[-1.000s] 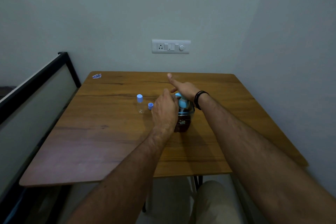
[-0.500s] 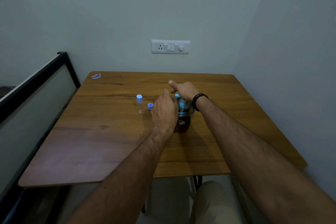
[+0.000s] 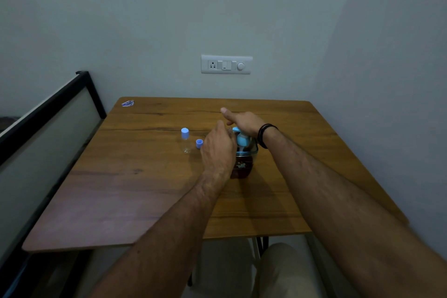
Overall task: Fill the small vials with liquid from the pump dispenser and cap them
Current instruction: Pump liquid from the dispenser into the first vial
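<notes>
The pump dispenser (image 3: 243, 163), a dark round bottle with a light blue pump head, stands mid-table. My right hand (image 3: 244, 121) lies on top of the pump head, one digit stretched out to the left. My left hand (image 3: 219, 150) is closed just left of the nozzle, holding a small clear vial (image 3: 230, 131) up to it; the fingers hide most of that vial. Another clear vial (image 3: 185, 141) with a blue cap stands upright further left. A loose blue cap (image 3: 199, 143) lies between that vial and my left hand.
The wooden table (image 3: 145, 189) sits in a wall corner, with walls behind and to the right. A small blue-white sticker (image 3: 127, 103) lies at its far left corner. A black-framed panel (image 3: 48, 113) runs along the left side. A switch plate (image 3: 226, 64) is on the back wall.
My right hand has come down onto the pump head, its outstretched digit dropping lower. My left hand has stayed closed beside the nozzle.
</notes>
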A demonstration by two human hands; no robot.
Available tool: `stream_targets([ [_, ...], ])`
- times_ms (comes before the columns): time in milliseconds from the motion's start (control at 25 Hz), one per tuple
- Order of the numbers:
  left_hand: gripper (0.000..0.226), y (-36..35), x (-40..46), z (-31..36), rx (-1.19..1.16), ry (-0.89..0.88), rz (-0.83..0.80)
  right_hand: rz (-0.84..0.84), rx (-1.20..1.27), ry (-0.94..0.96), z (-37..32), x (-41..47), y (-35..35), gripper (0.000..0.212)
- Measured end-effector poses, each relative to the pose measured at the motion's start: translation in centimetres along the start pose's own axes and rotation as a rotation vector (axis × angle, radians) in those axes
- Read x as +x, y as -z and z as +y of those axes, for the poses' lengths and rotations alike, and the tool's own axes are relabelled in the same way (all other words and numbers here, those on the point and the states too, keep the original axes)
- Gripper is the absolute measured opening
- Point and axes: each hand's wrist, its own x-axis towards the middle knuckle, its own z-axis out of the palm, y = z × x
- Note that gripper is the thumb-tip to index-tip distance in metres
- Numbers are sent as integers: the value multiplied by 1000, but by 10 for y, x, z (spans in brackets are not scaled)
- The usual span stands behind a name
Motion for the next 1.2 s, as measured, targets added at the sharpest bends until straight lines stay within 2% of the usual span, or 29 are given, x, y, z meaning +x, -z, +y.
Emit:
stream_targets([
  [80,12,0,0,0,-6,-5,-2,-66,60,-35,-2,-6,4,89],
  [120,12,0,0,0,-9,-4,-5,-65,70,-31,-1,-6,4,89],
  [240,12,0,0,-1,-4,6,-1,51,18,17,1,-1,-3,69],
  [320,12,-2,1,-1,-8,-3,4,84,-7,24,1,1,-5,63],
  [480,12,-2,1,-1,-15,-8,0,-63,65,-49,-3,-7,5,90],
  [520,12,-2,1,-1,-16,-10,0,-73,74,-46,-2,-6,5,91],
  [680,12,-1,0,-1,-3,-12,1,53,16,5,5,6,-4,61],
  [720,12,-2,0,-1,-3,-13,-2,55,-1,5,5,7,-3,59],
  [880,12,0,-1,0,-28,-7,4,-128,61,-82,-1,1,6,94],
  [920,12,0,-1,-1,-31,-10,5,-137,76,-82,0,1,5,94],
  [1120,15,0,-1,0,-15,-13,2,26,-5,-5,4,10,-2,56],
  [1200,13,0,-2,0,-20,-14,-2,-41,-6,-32,0,7,2,69],
])
